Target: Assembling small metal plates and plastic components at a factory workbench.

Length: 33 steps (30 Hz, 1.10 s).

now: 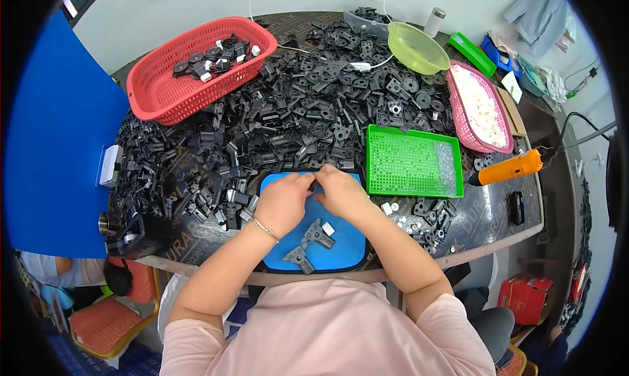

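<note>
Red basket (190, 104) sits up L. Next, L hand (285, 202) & R hand (342, 191) pinch a small black part (312, 185), mostly hid, over blue mat (347, 245) w/ 2 black plastic pcs (300, 259). Then green tray (413, 194), then orange elec. screwdriver (508, 169).

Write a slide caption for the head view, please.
Left hand and right hand, close together over a blue mat, beside a green tray and heaped black parts.
</note>
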{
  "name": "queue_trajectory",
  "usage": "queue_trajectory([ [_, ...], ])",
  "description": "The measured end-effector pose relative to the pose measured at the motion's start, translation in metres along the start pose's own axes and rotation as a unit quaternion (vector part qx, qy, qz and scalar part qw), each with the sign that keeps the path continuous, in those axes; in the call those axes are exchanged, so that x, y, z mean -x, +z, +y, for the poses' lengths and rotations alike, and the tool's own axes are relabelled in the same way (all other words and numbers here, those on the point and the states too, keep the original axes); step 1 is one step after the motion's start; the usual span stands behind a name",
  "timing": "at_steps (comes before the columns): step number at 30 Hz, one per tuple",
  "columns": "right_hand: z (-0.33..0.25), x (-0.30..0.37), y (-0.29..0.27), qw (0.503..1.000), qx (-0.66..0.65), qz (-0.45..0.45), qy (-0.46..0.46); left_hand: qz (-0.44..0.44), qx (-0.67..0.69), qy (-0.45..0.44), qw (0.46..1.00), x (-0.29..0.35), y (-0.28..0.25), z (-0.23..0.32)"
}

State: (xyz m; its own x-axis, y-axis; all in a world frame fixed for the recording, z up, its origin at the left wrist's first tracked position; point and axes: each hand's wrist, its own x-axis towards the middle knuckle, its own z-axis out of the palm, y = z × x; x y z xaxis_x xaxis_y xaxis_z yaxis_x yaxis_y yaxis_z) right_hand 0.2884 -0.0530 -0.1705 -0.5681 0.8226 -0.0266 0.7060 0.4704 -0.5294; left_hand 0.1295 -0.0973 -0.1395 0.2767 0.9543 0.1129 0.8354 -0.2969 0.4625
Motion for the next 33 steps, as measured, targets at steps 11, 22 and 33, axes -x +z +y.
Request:
queue_trajectory([
  [11, 0.009, 0.026, -0.024, 0.993, -0.025, 0.062, 0.102, -0.046, -0.103, -0.005, 0.994, -0.008, 0.006, 0.027],
  [22, -0.006, 0.016, -0.014, 0.986, 0.038, 0.119, 0.110, 0.002, 0.079, -0.103, 0.992, 0.012, -0.009, -0.014],
  [33, 0.003, 0.019, -0.006, 0.992, 0.047, 0.100, 0.067, 0.044, -0.006, -0.058, 0.997, 0.050, -0.016, 0.007],
])
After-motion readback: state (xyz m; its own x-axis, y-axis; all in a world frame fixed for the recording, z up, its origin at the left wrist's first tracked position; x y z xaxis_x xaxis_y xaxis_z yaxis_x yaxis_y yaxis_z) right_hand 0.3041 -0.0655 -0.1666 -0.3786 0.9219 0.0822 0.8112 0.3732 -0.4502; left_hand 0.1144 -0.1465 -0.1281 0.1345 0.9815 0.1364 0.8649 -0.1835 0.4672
